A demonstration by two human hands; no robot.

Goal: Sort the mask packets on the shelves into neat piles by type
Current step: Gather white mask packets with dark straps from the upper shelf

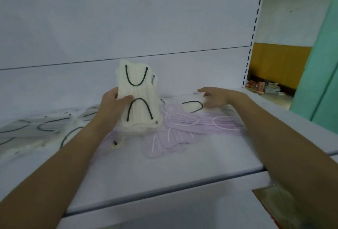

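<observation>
My left hand (111,106) grips a small stack of cream mask packets with black ear loops (139,91), held upright above the white shelf (182,170). Purple mask packets with white loops (182,130) lie spread across the middle of the shelf. My right hand (217,97) reaches over them with fingers extended, just above another cream packet with a black loop (192,106) that lies at the back. More cream and clear packets with black loops (36,130) are piled on the left.
The shelf's white back panel (128,27) rises behind the packets, and a slotted upright (253,33) marks the right end. Beyond it are a yellow wall, floor clutter (265,87) and a green panel (321,64). A foil-like packet (263,197) shows below the shelf's front edge.
</observation>
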